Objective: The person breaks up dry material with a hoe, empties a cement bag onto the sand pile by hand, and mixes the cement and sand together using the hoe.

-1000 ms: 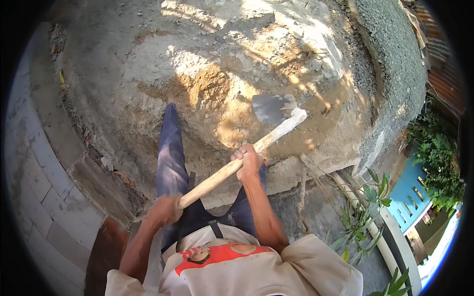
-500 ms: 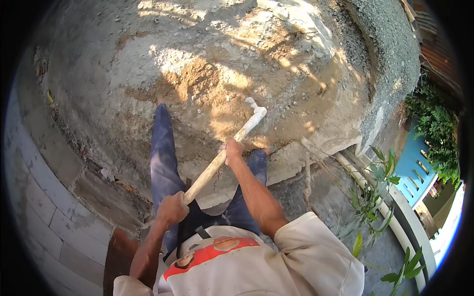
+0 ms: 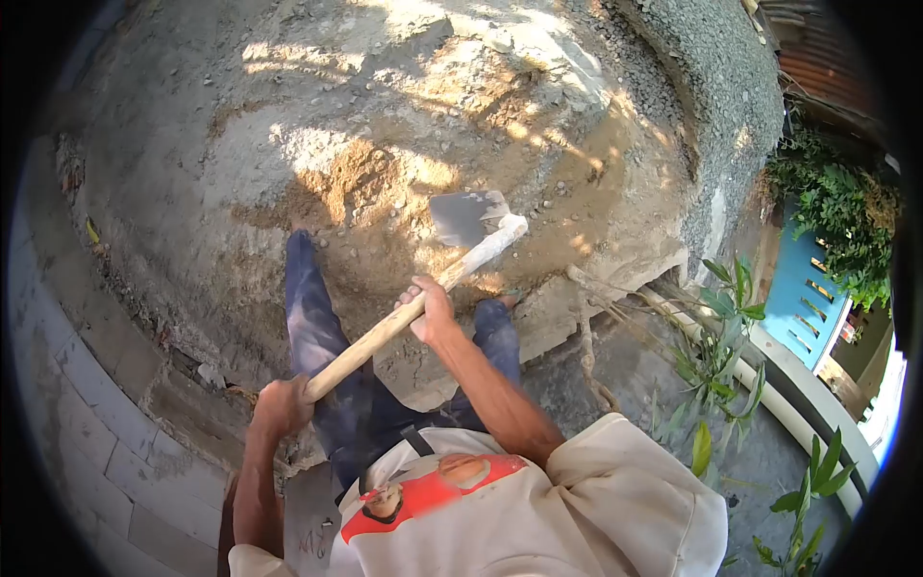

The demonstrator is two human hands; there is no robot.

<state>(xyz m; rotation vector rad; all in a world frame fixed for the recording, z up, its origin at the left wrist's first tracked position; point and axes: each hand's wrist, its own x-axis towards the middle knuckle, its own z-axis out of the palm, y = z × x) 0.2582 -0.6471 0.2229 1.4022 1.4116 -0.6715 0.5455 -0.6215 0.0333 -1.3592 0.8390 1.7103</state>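
A hoe (image 3: 375,338) with a long wooden handle slants across my body. My left hand (image 3: 281,408) is closed around the handle's lower end, beside my left thigh. Farther up the shaft, my right hand (image 3: 430,306) grips it near the middle, its fingers wrapped round the wood. The flat grey blade (image 3: 463,217) shows its broad face above the brown soil (image 3: 370,178) in front of my feet. Whether the blade touches the ground, I cannot tell.
Gravel (image 3: 726,96) is heaped at upper right. A paved block edge (image 3: 144,471) curves along the left. To the right are a broken concrete edge (image 3: 548,332), a dry branch (image 3: 588,361), leafy stems (image 3: 716,385) and a pale pipe (image 3: 760,389).
The hoe's blade has turned from nearly edge-on to showing its broad face. My left hand has moved left with the handle end, and my right hand has shifted slightly left and down.
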